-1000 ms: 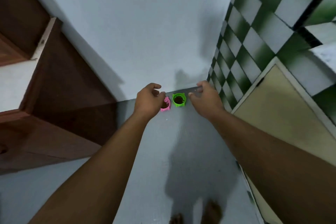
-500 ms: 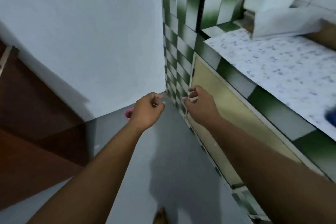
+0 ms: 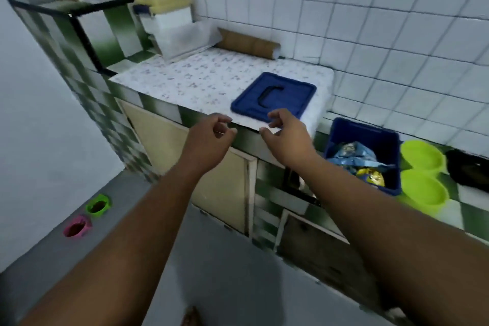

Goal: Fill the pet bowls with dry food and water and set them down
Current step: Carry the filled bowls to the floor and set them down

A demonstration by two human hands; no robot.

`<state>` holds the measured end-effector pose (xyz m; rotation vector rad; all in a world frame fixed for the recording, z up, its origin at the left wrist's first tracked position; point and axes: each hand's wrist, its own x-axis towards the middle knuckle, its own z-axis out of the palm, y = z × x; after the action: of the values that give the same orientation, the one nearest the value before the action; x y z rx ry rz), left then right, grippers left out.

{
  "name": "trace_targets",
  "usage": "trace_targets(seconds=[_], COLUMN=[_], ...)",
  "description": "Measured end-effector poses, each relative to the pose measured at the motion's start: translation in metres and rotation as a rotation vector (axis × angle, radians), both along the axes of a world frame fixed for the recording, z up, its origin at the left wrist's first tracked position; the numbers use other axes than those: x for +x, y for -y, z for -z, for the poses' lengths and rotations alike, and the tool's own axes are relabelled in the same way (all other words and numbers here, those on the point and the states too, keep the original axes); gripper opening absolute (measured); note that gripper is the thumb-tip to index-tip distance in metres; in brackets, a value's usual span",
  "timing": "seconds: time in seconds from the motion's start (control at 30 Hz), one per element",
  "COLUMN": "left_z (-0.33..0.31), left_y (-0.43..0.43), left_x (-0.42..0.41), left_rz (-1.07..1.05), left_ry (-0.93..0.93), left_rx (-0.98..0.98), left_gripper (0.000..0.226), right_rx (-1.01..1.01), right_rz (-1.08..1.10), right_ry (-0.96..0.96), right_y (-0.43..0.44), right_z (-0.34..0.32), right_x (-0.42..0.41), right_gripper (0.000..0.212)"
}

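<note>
Kibble [image 3: 75,229] fills pink bowl [image 3: 88,225] and green bowl [image 3: 106,205] on the floor [image 3: 225,272] at eight o'clock, low for a pet; left hand [image 3: 209,141] and right hand [image 3: 289,137] hover empty, fingers loosely curled.

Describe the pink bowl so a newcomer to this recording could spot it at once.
From the left end of the checkered counter, drop to the grey floor by the white wall. Two small bowls of brown food sit there; the pink bowl is nearer the camera, the green bowl closer to the counter.
</note>
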<state>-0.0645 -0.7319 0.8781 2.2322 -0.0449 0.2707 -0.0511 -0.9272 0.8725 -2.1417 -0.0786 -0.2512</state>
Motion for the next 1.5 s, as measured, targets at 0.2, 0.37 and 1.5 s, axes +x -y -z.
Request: trace_targets(seconds=[0.2,0.37,1.5], left_z=[-0.028,-0.021,0.166], left_y=[0.153,0.256,0.712], left_x=[0.005,0.013,0.073], left_rz=[0.265,0.441,0.507], left_ry=[0.068,0.020,-0.436], left_rx=[-0.005,-0.027,0.181], left_gripper=[0.023,0.018,0.083], right_rx=[0.075,0.051,0.169], right_rz=[0.275,0.474,0.970], right_ry=[0.026,0.011,-0.362], right_y=[0.147,0.241,0.719], right_z=[-0.020,-0.012,0.136], right_x=[-0.034,-0.063,-0.084], right_gripper=[0.034,0.035,0.031])
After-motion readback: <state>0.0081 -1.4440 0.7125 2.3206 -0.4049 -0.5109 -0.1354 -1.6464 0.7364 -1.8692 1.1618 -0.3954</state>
